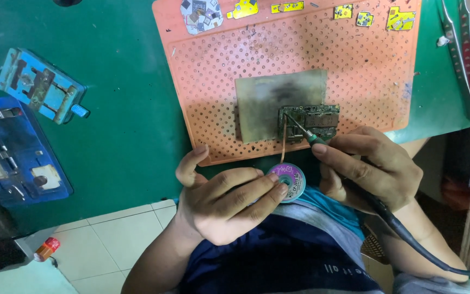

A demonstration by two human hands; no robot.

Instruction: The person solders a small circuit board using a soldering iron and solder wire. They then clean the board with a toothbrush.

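On a grey pad point(262, 98) laid over the orange perforated mat point(354, 71), a green circuit board point(314, 121) is seen, all resting on a green bench point(126, 120) above white floor tiles. A soldering iron point(307, 134) is clamped in the right hand point(368, 166), tip on the board; a braid spool point(289, 181) is pinched by the left hand point(221, 204).

My own two bare hands and what I wear

My left hand point(221, 204) and right hand point(368, 169) are ungloved, with no rings or watch, and both forearms are bare with no sleeve reaching them. I wear a dark navy top with a grey band, a bright blue strip above it and small pale lettering low on the front.
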